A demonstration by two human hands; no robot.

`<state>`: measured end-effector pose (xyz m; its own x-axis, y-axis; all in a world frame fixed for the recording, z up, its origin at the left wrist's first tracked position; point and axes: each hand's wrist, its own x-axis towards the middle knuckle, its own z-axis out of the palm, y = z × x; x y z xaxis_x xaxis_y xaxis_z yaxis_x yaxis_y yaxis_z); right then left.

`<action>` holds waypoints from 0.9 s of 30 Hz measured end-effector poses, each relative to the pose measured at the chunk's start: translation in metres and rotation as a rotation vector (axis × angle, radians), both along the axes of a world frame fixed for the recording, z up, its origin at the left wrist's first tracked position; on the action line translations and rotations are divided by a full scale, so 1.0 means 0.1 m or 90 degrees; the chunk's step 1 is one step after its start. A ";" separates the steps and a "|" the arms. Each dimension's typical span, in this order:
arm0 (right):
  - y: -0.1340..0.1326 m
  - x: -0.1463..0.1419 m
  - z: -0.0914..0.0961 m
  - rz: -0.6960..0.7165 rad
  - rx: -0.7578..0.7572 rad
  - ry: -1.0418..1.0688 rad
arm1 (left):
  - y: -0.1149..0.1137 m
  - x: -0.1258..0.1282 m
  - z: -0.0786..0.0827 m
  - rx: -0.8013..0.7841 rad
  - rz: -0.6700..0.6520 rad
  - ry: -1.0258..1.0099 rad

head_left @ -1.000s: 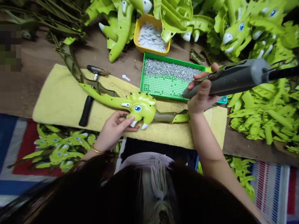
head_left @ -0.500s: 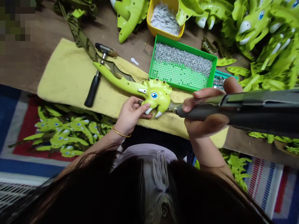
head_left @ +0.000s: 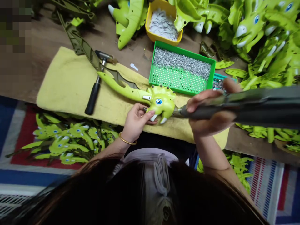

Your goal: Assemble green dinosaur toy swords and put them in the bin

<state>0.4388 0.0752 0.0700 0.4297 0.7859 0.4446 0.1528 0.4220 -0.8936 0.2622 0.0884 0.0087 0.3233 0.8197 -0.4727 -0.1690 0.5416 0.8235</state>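
Note:
A lime-green plastic toy triceratops (head_left: 161, 101) lies on a yellow felt pad (head_left: 63, 87), with its long tail reaching up and left. My left hand (head_left: 137, 120) grips the head at the lower jaw, beside the white tusks. My right hand (head_left: 212, 107) is wrapped around a grey electric power tool (head_left: 257, 107). The tool's metal tip (head_left: 178, 112) is pressed in at the back of the toy's head. The part behind the head is mostly hidden by the tool and my right hand.
A black-handled hammer (head_left: 93, 97) lies on the pad. Above it stand a green pegboard tray of silver rivets (head_left: 185, 51), a yellow bin of white pieces (head_left: 164, 40) and a teal tray of screws (head_left: 219, 83). Green toy parts are heaped right and on the floor.
My right hand has brought the tool down from over the green tray to the back of the toy's head. The toy and my left hand have shifted slightly up and right in view.

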 end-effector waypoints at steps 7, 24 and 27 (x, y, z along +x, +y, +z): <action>0.76 0.30 -0.34 -0.322 0.021 -0.175 | -0.02 0.03 -0.01 -0.015 -0.019 0.023; 0.52 0.09 0.03 -0.183 0.157 -0.028 | 0.01 0.03 -0.01 -0.027 -0.030 0.030; 0.42 -0.04 0.08 -0.132 0.115 0.000 | 0.00 0.02 -0.01 -0.023 -0.029 0.031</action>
